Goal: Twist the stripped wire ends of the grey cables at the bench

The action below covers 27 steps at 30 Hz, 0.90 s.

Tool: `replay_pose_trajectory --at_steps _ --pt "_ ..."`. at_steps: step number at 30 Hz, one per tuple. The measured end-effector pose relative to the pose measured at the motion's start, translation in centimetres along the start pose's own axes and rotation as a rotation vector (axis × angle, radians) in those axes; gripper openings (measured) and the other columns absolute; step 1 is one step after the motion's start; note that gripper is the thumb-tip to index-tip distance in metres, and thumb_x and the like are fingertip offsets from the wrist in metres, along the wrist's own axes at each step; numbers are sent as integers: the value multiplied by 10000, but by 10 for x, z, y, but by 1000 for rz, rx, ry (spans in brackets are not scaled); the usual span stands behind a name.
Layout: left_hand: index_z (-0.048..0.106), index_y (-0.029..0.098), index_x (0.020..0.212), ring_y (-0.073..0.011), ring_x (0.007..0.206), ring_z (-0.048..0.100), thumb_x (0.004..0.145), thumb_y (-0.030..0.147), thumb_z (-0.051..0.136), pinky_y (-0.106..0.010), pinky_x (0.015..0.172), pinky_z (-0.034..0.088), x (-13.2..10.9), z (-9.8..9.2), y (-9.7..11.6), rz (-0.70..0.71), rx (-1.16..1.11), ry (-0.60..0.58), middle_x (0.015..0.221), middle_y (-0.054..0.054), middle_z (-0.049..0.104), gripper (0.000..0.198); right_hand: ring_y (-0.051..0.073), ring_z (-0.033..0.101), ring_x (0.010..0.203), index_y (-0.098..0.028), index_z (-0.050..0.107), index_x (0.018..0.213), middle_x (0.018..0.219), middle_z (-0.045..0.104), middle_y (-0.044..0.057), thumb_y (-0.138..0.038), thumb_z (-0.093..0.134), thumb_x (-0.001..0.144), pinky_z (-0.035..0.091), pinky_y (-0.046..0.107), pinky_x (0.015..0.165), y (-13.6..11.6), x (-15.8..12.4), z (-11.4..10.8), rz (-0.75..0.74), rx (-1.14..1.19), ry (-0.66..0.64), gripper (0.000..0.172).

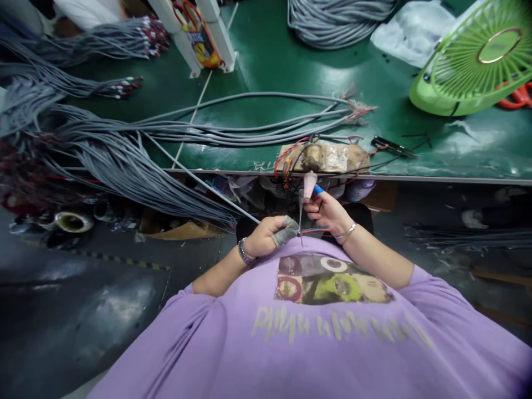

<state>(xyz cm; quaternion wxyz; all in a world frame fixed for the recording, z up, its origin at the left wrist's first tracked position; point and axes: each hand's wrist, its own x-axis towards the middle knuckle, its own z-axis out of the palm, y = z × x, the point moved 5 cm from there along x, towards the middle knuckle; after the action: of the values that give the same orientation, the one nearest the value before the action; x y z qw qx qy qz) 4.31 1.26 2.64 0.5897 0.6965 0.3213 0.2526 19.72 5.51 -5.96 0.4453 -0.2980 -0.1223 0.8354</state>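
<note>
My left hand (272,235), with grey covers on its thumb and finger, is closed around the end of a grey cable (203,183) just in front of my shirt. Thin red and blue wires (316,229) fan out to the right from that end. My right hand (330,213) grips a slim pointed tool (308,187) with a pale wrapped upper part and some blue beside it. Its narrow tip reaches down to the wires by my left fingertips. Whether the tip touches them I cannot tell. Right above, a wooden block (343,158) with taped parts and wires lies at the bench edge.
Many grey cables (112,155) spread over the green bench (257,72) and hang past its left front edge. A coiled cable bundle (338,22), a plastic bag (411,33) and a green fan (469,61) are at the back right. A white stand (224,39) rises at the back.
</note>
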Motion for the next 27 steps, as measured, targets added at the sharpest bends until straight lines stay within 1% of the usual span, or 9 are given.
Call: replay_pose_trajectory --at_steps 2,5,8,10,12,16,20,23,27 --pt "595 148 801 -63 508 442 862 558 654 -197 513 382 -3 -3 -10 -47 -86 61 619 17 550 419 34 288 475 -158 585 816 716 580 -1 -291 742 735 159 136 366 2 -4 -2 -28 -63 -42 222" --pt "588 153 870 -57 493 483 839 553 683 -182 489 405 -3 -5 -22 -105 -172 138 651 17 575 412 57 399 561 -152 683 906 822 643 37 -211 771 619 258 150 417 5 -15 -2 -97 -192 -147 306" --pt "585 153 866 -54 473 508 775 583 730 -176 473 438 -2 -8 -29 -164 -185 251 646 22 586 463 117 515 734 -167 721 1082 952 664 80 -400 816 643 367 183 507 8 -28 6 -128 -336 -300 506" --pt "584 151 852 -57 469 526 730 581 765 -176 466 455 -1 -10 -34 -202 -178 334 639 25 592 483 145 536 822 -181 705 1175 1045 661 96 -556 817 641 384 193 530 8 -34 13 -168 -449 -350 662" --pt "584 149 844 -64 478 548 710 558 786 -180 468 471 -2 -11 -39 -224 -171 392 640 22 605 476 149 538 842 -211 693 1200 1087 662 85 -598 819 644 414 203 568 7 -36 20 -246 -574 -316 689" --pt "589 149 819 -73 504 581 706 493 811 -189 489 495 0 -8 -44 -186 -142 419 658 20 629 425 172 581 814 -224 723 1039 919 687 53 -570 792 716 506 298 764 3 -38 33 -434 -780 -119 478" --pt "589 150 809 -66 496 585 679 473 838 -178 477 485 1 -7 -43 -167 -137 432 661 32 630 428 181 588 732 -205 723 794 782 680 49 -498 733 799 501 326 736 -2 -44 38 -605 -982 80 294" --pt "577 153 826 -64 471 579 691 522 813 -162 431 434 0 -10 -44 -200 -199 482 639 33 626 459 156 547 661 -195 698 733 713 653 32 -452 690 829 463 296 665 -1 -44 39 -628 -1082 48 274" --pt "552 156 828 -59 441 572 670 576 806 -142 385 358 -1 -15 -46 -211 -307 547 618 36 627 516 113 423 574 -175 578 605 593 523 -6 -438 634 818 354 255 554 5 -37 30 -446 -1290 -49 343"
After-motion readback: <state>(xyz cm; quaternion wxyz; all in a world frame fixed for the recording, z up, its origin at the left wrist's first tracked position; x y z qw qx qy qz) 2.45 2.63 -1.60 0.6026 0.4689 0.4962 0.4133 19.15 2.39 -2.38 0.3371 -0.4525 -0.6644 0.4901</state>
